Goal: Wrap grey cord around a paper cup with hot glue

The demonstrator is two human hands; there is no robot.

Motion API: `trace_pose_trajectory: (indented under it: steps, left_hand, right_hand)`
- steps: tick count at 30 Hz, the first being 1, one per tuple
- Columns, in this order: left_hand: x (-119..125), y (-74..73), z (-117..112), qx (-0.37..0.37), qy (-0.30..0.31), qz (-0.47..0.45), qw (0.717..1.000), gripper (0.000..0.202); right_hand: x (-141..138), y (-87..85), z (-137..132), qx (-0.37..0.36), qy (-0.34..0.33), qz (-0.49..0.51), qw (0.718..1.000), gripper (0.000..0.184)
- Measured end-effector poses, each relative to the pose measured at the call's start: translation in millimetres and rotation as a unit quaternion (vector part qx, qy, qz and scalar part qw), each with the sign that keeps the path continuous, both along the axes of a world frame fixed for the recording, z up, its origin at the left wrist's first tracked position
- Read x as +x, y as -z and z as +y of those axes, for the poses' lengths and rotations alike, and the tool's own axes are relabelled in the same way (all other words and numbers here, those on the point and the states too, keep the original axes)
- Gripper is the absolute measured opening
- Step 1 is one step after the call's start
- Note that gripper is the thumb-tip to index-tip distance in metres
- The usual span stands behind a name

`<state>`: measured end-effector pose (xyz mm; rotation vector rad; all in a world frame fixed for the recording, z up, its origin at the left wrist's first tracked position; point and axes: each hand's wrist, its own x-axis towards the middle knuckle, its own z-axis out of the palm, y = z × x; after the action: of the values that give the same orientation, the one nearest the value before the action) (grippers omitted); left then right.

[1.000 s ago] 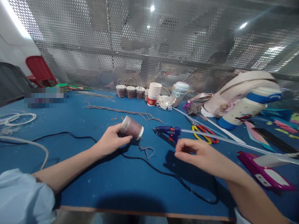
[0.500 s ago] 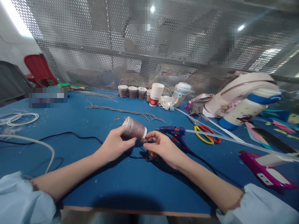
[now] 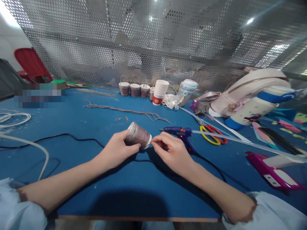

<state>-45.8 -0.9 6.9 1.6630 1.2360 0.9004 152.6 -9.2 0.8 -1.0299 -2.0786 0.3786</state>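
My left hand (image 3: 122, 147) is closed round a paper cup (image 3: 139, 136) wrapped in grey-brown cord. The cup lies tilted on its side above the table, with a bare white band at its right end. At that end, the thumb and fingers of my right hand (image 3: 169, 147) are pinched together, their tips touching or nearly touching the white band. Whatever lies between those fingertips is too small to make out. Just beyond my right hand, a blue glue gun (image 3: 177, 131) rests on the table with a long clear glue stick (image 3: 220, 137) in its back.
Several cord-wrapped cups (image 3: 134, 90) with handles stand at the back beside stacked paper cups (image 3: 160, 92). Loose cords (image 3: 127, 111) lie before them. To the right are scissors (image 3: 211, 135), a bottle (image 3: 256, 108), a bag (image 3: 240, 92) and a purple power strip (image 3: 273, 172). A black cable (image 3: 79, 138) crosses the table.
My right hand has turned and closed more tightly, its fingertips now up at the cup's white end. The cup has tilted slightly further down to the right. The view has shifted a little.
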Motion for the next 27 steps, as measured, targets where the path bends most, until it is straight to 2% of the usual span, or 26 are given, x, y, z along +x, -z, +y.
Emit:
trace_pose_trajectory:
  steps: [5,12,27]
  left_hand:
    - [1.4,-2.2,-1.4,-0.024,0.015,-0.011,1.0,0.023]
    - [0.4,-2.9,-3.5,-0.027,0.035,-0.012,0.999,0.02]
    - [-1.8,-2.0,-2.9,-0.009,0.047,0.007,0.999,0.023]
  right_hand:
    - [0.7,-1.0,-1.0,0.055,-0.02,-0.018,0.998,0.013]
    - [1.5,1.1,-2.0,0.027,0.01,-0.014,0.999,0.011]
    - [6.6,-2.3,-2.9,0.011,0.021,0.002,1.0,0.011]
